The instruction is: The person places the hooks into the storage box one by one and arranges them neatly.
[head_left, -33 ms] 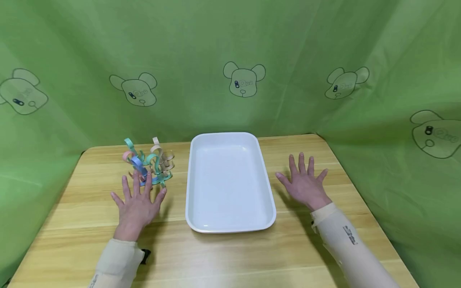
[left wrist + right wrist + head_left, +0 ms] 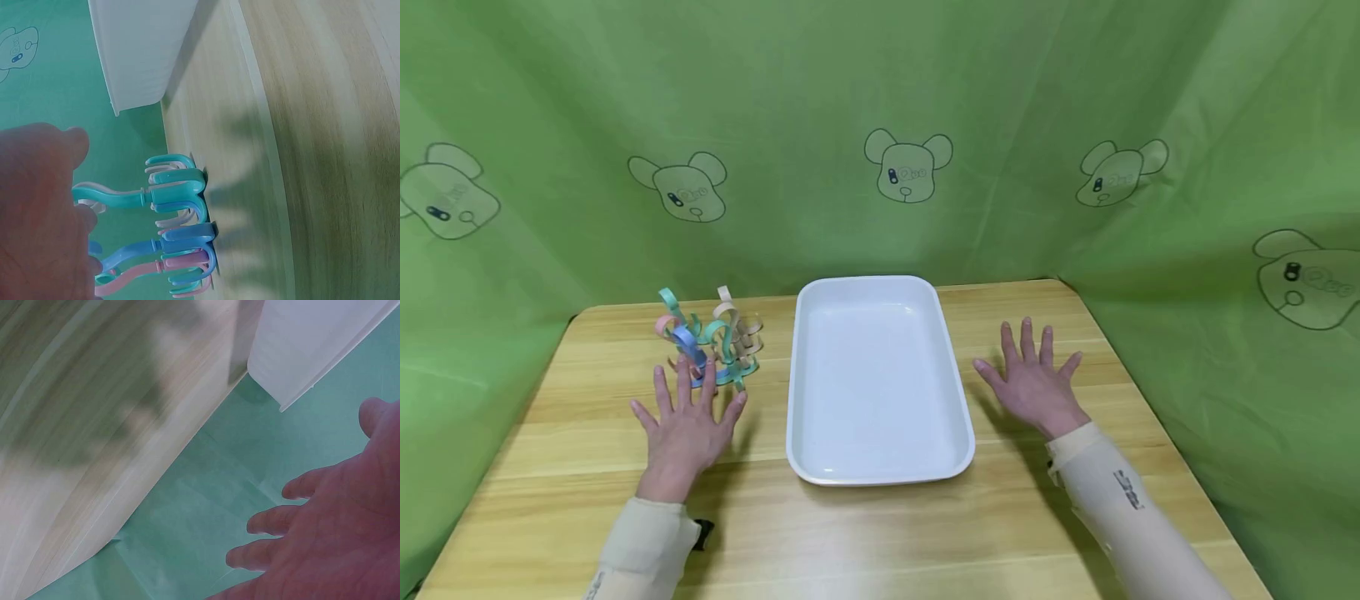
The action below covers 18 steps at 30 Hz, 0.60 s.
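Observation:
A small group of pastel plastic multi-prong hanging hooks stands on the left of the table, prongs down and curved necks up. Among them are a blue hook (image 2: 687, 342), a teal hook (image 2: 125, 199), a pink hook (image 2: 134, 276) and a beige hook (image 2: 727, 310). My left hand (image 2: 687, 429) hovers with fingers spread, its fingertips overlapping the near hooks in the head view. Past the white tray (image 2: 880, 475), on its right, my right hand (image 2: 1037, 392) is held over the table, fingers spread and palm down. Neither hand holds anything.
The deep rectangular tray sits mid-table between both hands, its far end near the back edge. Under everything is a light wooden table (image 2: 880, 542). A green curtain (image 2: 805, 100) with bear-head prints rises behind it and at both sides.

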Each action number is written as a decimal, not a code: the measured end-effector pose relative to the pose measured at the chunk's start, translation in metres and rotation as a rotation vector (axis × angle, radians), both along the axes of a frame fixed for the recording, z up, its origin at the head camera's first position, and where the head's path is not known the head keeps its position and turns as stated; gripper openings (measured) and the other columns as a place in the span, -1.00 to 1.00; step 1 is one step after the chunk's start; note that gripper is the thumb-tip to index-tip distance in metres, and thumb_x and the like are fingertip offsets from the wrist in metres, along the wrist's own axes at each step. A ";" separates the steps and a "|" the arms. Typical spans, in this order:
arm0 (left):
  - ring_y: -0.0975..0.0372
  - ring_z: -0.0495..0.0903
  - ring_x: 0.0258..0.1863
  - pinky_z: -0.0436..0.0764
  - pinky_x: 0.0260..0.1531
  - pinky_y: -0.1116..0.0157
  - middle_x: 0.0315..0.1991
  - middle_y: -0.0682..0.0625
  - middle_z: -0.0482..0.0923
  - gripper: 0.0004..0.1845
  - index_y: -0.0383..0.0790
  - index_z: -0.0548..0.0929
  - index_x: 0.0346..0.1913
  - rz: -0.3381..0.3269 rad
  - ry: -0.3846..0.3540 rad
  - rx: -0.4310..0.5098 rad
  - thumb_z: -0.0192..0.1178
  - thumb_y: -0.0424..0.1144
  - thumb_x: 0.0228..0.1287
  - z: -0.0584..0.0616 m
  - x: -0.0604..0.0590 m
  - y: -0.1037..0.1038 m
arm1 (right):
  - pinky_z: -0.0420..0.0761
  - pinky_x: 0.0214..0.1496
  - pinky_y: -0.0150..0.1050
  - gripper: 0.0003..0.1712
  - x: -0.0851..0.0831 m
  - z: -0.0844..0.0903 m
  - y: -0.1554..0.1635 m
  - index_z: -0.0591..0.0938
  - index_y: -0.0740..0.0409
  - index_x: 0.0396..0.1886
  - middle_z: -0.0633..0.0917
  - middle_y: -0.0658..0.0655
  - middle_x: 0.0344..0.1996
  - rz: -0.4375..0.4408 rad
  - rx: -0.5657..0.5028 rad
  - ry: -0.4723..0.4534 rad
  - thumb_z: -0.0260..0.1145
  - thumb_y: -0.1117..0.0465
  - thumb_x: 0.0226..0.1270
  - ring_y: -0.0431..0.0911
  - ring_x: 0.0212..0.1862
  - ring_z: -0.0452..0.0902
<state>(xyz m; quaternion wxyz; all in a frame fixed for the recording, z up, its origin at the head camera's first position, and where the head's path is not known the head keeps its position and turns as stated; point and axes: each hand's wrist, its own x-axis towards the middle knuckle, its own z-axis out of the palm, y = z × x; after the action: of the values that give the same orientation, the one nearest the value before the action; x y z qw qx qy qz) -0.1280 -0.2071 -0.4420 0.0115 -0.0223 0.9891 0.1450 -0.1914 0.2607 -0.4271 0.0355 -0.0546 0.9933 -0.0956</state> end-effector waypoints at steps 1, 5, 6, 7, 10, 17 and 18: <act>-0.14 -0.77 0.36 -0.67 0.09 -0.40 0.51 -0.34 -0.51 -0.13 -0.13 -0.22 0.57 -0.001 0.000 0.002 -0.40 0.37 0.45 0.001 0.000 0.000 | -0.66 0.07 0.56 0.07 0.000 0.001 0.000 -0.23 0.24 0.56 -0.37 0.42 0.48 -0.001 0.000 0.000 -0.41 -0.49 0.40 0.34 0.39 -0.72; -0.15 -0.77 0.36 -0.68 0.08 -0.39 0.51 -0.34 -0.51 -0.12 -0.13 -0.21 0.57 0.001 -0.002 0.007 -0.41 0.38 0.44 0.002 0.000 -0.001 | -0.65 0.07 0.56 0.07 0.000 0.003 -0.001 -0.23 0.24 0.56 -0.37 0.43 0.48 -0.001 -0.002 0.000 -0.42 -0.49 0.40 0.34 0.39 -0.72; -0.14 -0.77 0.36 -0.68 0.08 -0.39 0.51 -0.34 -0.51 -0.12 -0.13 -0.21 0.57 0.003 -0.002 0.009 -0.41 0.38 0.44 0.002 0.000 -0.001 | -0.65 0.07 0.56 0.07 0.000 0.004 -0.001 -0.23 0.24 0.56 -0.36 0.43 0.48 -0.001 -0.004 0.000 -0.42 -0.49 0.41 0.34 0.39 -0.72; -0.14 -0.77 0.36 -0.69 0.07 -0.38 0.51 -0.34 -0.52 -0.12 -0.13 -0.21 0.57 0.004 -0.002 0.010 -0.41 0.38 0.44 0.002 0.000 -0.001 | -0.65 0.08 0.56 0.07 0.000 0.004 -0.001 -0.22 0.24 0.56 -0.36 0.43 0.48 -0.001 -0.005 0.002 -0.42 -0.49 0.41 0.34 0.39 -0.72; -0.13 -0.77 0.36 -0.70 0.08 -0.37 0.51 -0.33 -0.54 -0.12 -0.15 -0.18 0.57 0.004 0.004 0.010 -0.39 0.37 0.44 0.003 0.000 -0.001 | -0.64 0.08 0.57 0.08 -0.001 0.004 -0.002 -0.22 0.24 0.56 -0.35 0.43 0.48 -0.001 -0.009 0.004 -0.41 -0.49 0.40 0.34 0.39 -0.71; -0.19 -0.65 0.41 -0.57 0.20 -0.35 0.51 -0.37 -0.46 -0.10 -0.20 -0.19 0.57 0.003 0.053 0.036 -0.32 0.35 0.45 0.002 -0.001 -0.002 | -0.51 0.18 0.56 0.06 -0.001 0.005 -0.005 -0.21 0.25 0.56 -0.32 0.42 0.49 0.021 -0.023 0.027 -0.40 -0.47 0.42 0.29 0.42 -0.68; -0.24 -0.57 0.43 -0.49 0.25 -0.35 0.51 -0.41 -0.41 -0.09 -0.24 -0.19 0.56 0.004 0.079 0.047 -0.27 0.34 0.46 0.003 -0.002 -0.003 | -0.48 0.23 0.53 0.05 -0.001 0.004 -0.006 -0.20 0.25 0.56 -0.31 0.41 0.49 0.034 -0.047 0.033 -0.38 -0.46 0.44 0.27 0.44 -0.66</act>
<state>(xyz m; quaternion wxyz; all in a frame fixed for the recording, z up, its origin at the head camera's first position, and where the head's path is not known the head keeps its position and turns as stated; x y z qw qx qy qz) -0.1301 -0.2097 -0.4393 -0.0273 -0.0185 0.9850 0.1692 -0.1928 0.2549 -0.4228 0.0193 -0.0736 0.9901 -0.1175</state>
